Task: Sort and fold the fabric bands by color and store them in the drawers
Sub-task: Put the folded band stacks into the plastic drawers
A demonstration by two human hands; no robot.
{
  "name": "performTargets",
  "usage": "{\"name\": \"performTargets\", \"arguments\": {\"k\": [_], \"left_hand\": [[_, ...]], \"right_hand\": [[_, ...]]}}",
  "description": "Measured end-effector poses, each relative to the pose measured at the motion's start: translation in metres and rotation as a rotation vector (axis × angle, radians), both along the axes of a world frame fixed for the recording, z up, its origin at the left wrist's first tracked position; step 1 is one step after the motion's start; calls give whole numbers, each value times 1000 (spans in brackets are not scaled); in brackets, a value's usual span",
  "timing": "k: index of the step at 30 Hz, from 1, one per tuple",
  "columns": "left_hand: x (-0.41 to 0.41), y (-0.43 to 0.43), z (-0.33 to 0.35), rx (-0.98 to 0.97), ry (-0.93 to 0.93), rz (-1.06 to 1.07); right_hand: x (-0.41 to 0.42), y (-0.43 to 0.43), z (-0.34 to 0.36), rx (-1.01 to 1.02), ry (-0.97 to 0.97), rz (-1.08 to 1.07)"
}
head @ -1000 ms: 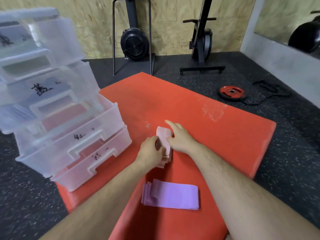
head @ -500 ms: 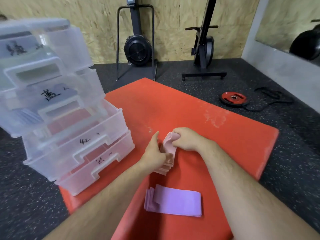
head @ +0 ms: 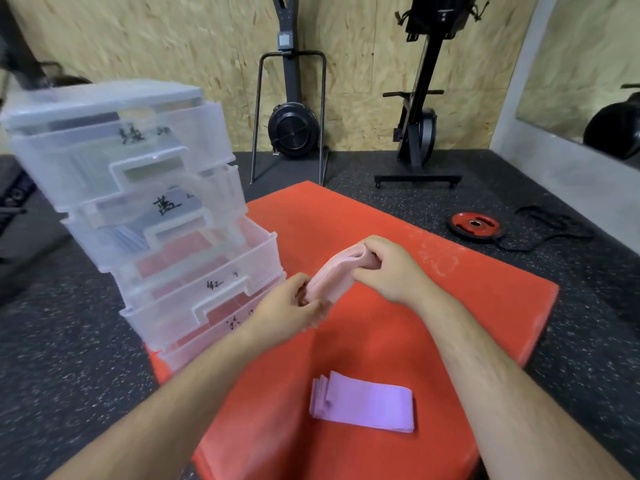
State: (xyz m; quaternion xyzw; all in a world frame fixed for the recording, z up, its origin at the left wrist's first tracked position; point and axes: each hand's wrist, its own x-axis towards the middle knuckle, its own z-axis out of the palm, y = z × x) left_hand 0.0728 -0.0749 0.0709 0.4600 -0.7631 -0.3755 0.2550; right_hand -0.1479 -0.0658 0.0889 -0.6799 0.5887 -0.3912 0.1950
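Note:
A folded stack of pale pink bands (head: 335,274) is held above the red mat (head: 467,306) between both hands. My left hand (head: 291,311) grips its lower end and my right hand (head: 384,268) grips its upper end. A folded pile of lilac bands (head: 367,403) lies flat on the mat nearer to me. The clear plastic drawer unit (head: 145,216) stands at the mat's left edge; its two lower drawers are pulled out, and the upper of these two (head: 221,271) shows red fabric inside.
Black speckled floor surrounds the mat. A red weight plate (head: 476,225) and a black cord lie on the floor at the right. Two exercise machines (head: 291,129) stand against the wooden back wall.
Both hands have lifted the pink stack off the mat and tilted it toward the drawers. The camera has moved closer and tilted up.

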Motion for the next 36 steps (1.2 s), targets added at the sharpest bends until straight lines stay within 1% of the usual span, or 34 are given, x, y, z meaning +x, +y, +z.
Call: {"name": "performTargets", "arguments": {"k": [2, 5, 8, 10, 13, 16, 19, 22, 26, 28, 31, 34, 36], "left_hand": [[26, 7, 19, -104, -55, 20], [67, 14, 48, -285, -175, 99], [108, 20, 77, -375, -272, 184], [131, 23, 94, -419, -325, 221], [156, 17, 116, -481, -400, 276], [171, -1, 122, -454, -514, 292], [176, -24, 109, -392, -620, 282], [172, -41, 94, -291, -640, 242], [167, -58, 75, -252, -693, 161], [166, -62, 71, -231, -722, 144], [168, -62, 71, -191, -774, 119], [173, -58, 72, -165, -726, 122], [177, -51, 72, -227, -679, 141]], "right_hand": [[22, 6, 8, -49, -48, 37], [55, 18, 21, -63, -141, 71], [90, 16, 36, -57, -148, 103], [114, 4, 52, -42, -99, 115], [144, -22, 83, -42, 70, 160], [165, -51, 102, 2, 261, 194], [179, -76, 100, 53, 445, 210], [183, -95, 90, 112, 548, 215], [189, -113, 76, 198, 665, 248], [192, -120, 69, 247, 672, 259], [192, -127, 59, 317, 629, 269], [187, -124, 55, 348, 543, 286], [183, -114, 53, 283, 452, 261]]}}
